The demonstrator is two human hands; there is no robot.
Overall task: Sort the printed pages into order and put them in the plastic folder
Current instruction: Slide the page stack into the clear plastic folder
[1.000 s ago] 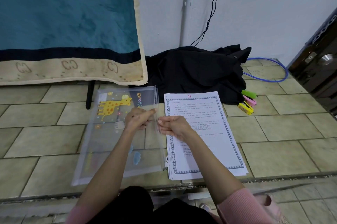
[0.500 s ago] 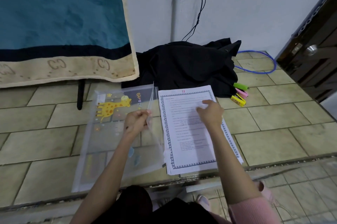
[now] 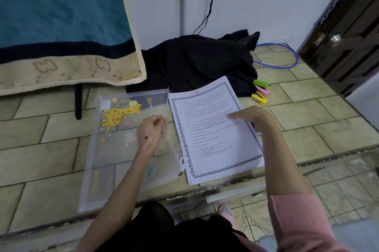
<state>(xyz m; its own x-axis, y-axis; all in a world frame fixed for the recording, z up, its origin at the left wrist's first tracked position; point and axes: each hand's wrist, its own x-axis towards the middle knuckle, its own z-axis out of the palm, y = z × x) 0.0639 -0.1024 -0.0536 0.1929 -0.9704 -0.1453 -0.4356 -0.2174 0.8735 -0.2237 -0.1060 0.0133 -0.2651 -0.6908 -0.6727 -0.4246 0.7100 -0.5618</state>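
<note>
A clear plastic folder [image 3: 114, 149] with a yellow giraffe print lies on the tiled floor at the left. My left hand [image 3: 150, 131] pinches the folder's upper flap along its open right edge and holds it raised. To the right is a stack of printed pages [image 3: 213, 141] with a patterned border and a "STORAGE" watermark. My right hand [image 3: 252, 115] grips the stack at its right edge, thumb on top, and the stack's right side is lifted and tilted off the floor.
A black garment [image 3: 196, 61] lies heaped behind the pages by the wall. Coloured clips [image 3: 260, 91] sit right of it, a blue cable [image 3: 287, 61] beyond. A blue and beige blanket [image 3: 61, 26] hangs at the left, a dark door [image 3: 348, 32] at the right.
My right hand left the folder's edge, moved right to the stack and took hold of it; the stack now tilts up. My left hand keeps holding the folder's flap.
</note>
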